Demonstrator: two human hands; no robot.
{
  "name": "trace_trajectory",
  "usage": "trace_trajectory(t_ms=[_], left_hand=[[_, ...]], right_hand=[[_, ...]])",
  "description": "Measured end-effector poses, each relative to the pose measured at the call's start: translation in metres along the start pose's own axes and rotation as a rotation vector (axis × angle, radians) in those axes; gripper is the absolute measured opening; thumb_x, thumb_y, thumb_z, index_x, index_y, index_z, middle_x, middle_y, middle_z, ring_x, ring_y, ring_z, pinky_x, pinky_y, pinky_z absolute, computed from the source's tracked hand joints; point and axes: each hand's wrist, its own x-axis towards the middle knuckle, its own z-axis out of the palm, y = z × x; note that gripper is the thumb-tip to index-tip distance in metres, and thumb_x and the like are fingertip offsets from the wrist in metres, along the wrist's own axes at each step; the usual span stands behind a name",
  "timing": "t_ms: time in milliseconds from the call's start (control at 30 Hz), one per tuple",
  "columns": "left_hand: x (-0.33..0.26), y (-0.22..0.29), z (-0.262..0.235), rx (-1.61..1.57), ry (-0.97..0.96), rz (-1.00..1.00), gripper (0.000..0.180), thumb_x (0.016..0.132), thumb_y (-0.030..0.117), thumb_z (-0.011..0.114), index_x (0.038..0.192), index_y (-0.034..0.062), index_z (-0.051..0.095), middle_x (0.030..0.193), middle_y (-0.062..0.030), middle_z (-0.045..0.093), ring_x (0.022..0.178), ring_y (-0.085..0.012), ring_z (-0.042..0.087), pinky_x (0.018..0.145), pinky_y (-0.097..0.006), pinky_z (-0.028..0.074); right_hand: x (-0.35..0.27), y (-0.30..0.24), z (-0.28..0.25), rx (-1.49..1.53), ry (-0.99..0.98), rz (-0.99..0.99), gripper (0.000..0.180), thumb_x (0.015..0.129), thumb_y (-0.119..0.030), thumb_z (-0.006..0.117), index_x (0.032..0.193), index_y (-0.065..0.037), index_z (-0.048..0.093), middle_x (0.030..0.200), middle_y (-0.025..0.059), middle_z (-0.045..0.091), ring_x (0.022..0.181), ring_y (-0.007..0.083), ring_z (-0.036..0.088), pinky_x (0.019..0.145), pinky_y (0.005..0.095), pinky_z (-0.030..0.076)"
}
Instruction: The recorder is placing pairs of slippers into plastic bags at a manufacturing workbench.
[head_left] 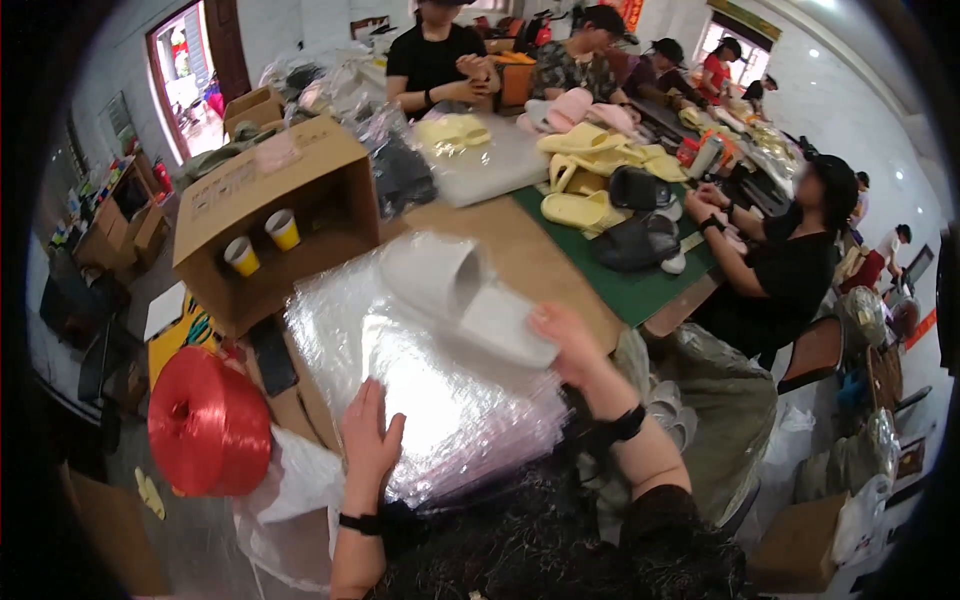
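Observation:
A stack of clear, shiny plastic bags point(330, 350) lies before me on the table. My left hand point(372, 430) rests on its near left part, fingers stretched out and holding nothing. Over the stack's far right part is a pair of light grey slippers point(500, 322), slightly blurred, with one slipper overlapping the other. My right hand point(572, 348) grips the heel end of the nearer slipper. The toe ends point toward the far left.
An open cardboard box point(275, 175) with two yellow-and-white cups stands beyond the bags. At left are a red twine spool point(208, 425) and a dark phone point(274, 355). Yellow slippers point(585, 212) and black slippers point(636, 243) lie on the green mat point(615, 295). Co-workers sit around the tables.

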Motion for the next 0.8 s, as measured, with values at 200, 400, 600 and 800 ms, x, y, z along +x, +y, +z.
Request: trace_trajectory(t_ms=[200, 400, 600, 800], left_hand=[[-0.001, 0.000, -0.008, 0.110, 0.060, -0.032, 0.064, 0.085, 0.024, 0.070, 0.141, -0.0005, 0.050, 0.141, -0.0263, 0.053, 0.128, -0.0438, 0.049, 0.108, -0.051, 0.037], [0.004, 0.001, -0.001, 0.057, 0.007, -0.010, 0.059, 0.085, 0.024, 0.071, 0.136, 0.0012, 0.054, 0.143, -0.0225, 0.053, 0.127, -0.0406, 0.052, 0.107, -0.048, 0.039], [0.005, 0.005, -0.001, 0.053, 0.003, 0.024, 0.059, 0.085, 0.025, 0.071, 0.136, -0.0011, 0.054, 0.144, -0.0220, 0.052, 0.130, -0.0389, 0.051, 0.109, -0.049, 0.036], [-0.002, -0.005, -0.004, 0.042, 0.006, -0.017, 0.056, 0.084, 0.020, 0.068, 0.134, -0.0012, 0.055, 0.144, -0.0254, 0.051, 0.128, -0.0440, 0.050, 0.108, -0.051, 0.036]], right_hand=[[-0.006, 0.036, 0.015, -0.753, -0.221, -0.136, 0.030, 0.093, -0.029, 0.070, 0.107, -0.003, 0.062, 0.094, 0.0087, 0.068, 0.091, 0.0222, 0.067, 0.078, 0.0387, 0.052], [-0.002, 0.029, -0.012, -1.308, 0.062, -0.409, 0.037, 0.086, -0.033, 0.074, 0.105, -0.003, 0.067, 0.105, 0.0212, 0.065, 0.102, 0.0384, 0.063, 0.087, 0.0454, 0.051], [0.029, 0.015, 0.011, -1.318, -0.084, -0.508, 0.043, 0.084, -0.037, 0.074, 0.110, -0.003, 0.067, 0.107, 0.0193, 0.063, 0.107, 0.0392, 0.060, 0.092, 0.0467, 0.049], [0.081, 0.053, 0.037, -1.264, -0.188, -0.536, 0.028, 0.086, -0.030, 0.067, 0.098, -0.005, 0.068, 0.105, 0.0146, 0.063, 0.101, 0.0343, 0.063, 0.085, 0.0474, 0.052]])
